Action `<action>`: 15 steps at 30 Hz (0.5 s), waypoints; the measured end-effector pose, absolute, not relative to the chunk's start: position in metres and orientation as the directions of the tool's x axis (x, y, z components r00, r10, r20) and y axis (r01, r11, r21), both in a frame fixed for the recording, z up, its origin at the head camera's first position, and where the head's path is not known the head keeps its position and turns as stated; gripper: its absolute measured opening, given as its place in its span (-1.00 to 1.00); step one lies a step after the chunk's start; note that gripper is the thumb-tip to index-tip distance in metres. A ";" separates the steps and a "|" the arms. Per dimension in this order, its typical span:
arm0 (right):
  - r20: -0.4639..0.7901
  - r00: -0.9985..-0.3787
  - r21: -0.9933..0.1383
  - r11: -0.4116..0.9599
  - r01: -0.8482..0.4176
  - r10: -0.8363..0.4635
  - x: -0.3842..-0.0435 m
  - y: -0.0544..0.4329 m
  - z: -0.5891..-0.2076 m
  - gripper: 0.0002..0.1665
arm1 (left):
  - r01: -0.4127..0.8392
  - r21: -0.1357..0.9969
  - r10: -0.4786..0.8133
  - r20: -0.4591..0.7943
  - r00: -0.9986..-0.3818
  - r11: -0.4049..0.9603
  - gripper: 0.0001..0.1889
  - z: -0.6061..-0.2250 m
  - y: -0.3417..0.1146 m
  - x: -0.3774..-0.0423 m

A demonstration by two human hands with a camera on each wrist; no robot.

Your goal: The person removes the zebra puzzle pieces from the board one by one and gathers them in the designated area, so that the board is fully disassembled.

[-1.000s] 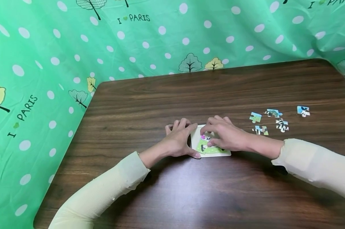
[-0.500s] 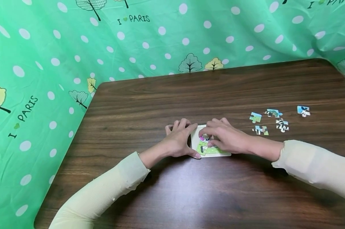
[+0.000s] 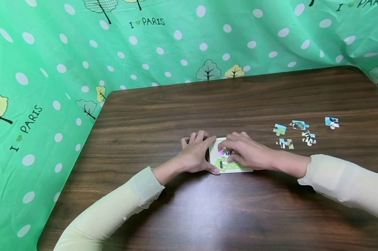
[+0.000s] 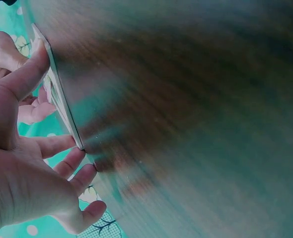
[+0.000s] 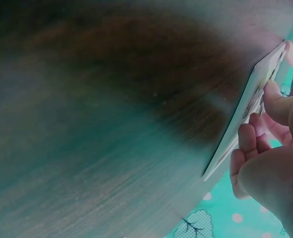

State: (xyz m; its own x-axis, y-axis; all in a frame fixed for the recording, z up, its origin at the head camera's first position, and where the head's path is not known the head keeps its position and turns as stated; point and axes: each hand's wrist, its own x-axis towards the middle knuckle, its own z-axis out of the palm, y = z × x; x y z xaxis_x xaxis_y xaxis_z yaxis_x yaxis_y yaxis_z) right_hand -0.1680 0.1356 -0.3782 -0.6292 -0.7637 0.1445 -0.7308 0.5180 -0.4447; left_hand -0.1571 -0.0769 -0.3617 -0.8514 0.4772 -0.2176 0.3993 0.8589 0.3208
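A small white puzzle board (image 3: 212, 150) lies on the table, partly filled with green, picture-printed pieces. My left hand (image 3: 193, 155) holds its left side, thumb on the near corner and index finger on the far corner. Over the board, my right hand (image 3: 247, 150) pinches a puzzle piece (image 3: 222, 152) with pink on it between thumb and index finger. Just below it, a green puzzle piece (image 3: 221, 164) sits slightly askew near my left thumb. My right hand hides much of the board's right part. Both wrist views show the board (image 4: 62, 106) edge-on.
To the right lie several loose puzzle pieces: a green one (image 3: 279, 129), a blue-green one (image 3: 299, 124), a striped one (image 3: 308, 138), another striped one (image 3: 286, 143) and a blue one (image 3: 332, 122) farther off. A green dotted curtain (image 3: 176, 52) hangs behind the brown table (image 3: 164, 111).
My right hand has shifted slightly left and nearer over the board, with the pinched piece. The green piece near my left thumb has turned a little. My left hand stays in place.
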 end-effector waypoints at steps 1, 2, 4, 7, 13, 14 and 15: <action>0.138 -0.634 -0.454 0.520 -0.723 -0.761 -0.168 0.136 -0.378 -0.52 | 0.401 0.319 0.478 -0.218 -0.851 0.859 0.11 -0.362 -0.077 -0.157; 0.133 -0.637 -0.463 0.521 -0.717 -0.759 -0.167 0.136 -0.378 -0.52 | 0.401 0.319 0.478 -0.218 -0.851 0.859 0.11 -0.362 -0.076 -0.157; 0.125 -0.640 -0.479 0.519 -0.708 -0.758 -0.166 0.136 -0.377 -0.53 | 0.400 0.319 0.477 -0.219 -0.851 0.859 0.12 -0.362 -0.076 -0.157; 0.113 -0.639 -0.511 0.507 -0.694 -0.761 -0.164 0.136 -0.376 -0.55 | 0.400 0.317 0.477 -0.218 -0.852 0.860 0.12 -0.362 -0.076 -0.156; 0.101 -0.619 -0.525 0.487 -0.698 -0.779 -0.161 0.135 -0.375 -0.60 | 0.400 0.311 0.474 -0.215 -0.854 0.862 0.12 -0.362 -0.076 -0.156; 0.107 -0.619 -0.517 0.489 -0.703 -0.778 -0.160 0.135 -0.374 -0.60 | 0.399 0.312 0.473 -0.215 -0.854 0.862 0.12 -0.361 -0.076 -0.156; 0.114 -0.622 -0.510 0.491 -0.706 -0.775 -0.160 0.135 -0.374 -0.60 | 0.399 0.312 0.473 -0.214 -0.855 0.862 0.12 -0.361 -0.076 -0.156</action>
State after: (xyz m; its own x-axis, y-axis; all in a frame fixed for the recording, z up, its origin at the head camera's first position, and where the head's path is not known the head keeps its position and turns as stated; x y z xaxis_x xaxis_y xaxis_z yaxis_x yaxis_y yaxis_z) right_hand -0.1604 0.1352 -0.3738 -0.6217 -0.7749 0.1139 -0.7060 0.4914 -0.5101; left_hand -0.1562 -0.0759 -0.3612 -0.8546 0.4731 -0.2142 0.3991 0.8622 0.3121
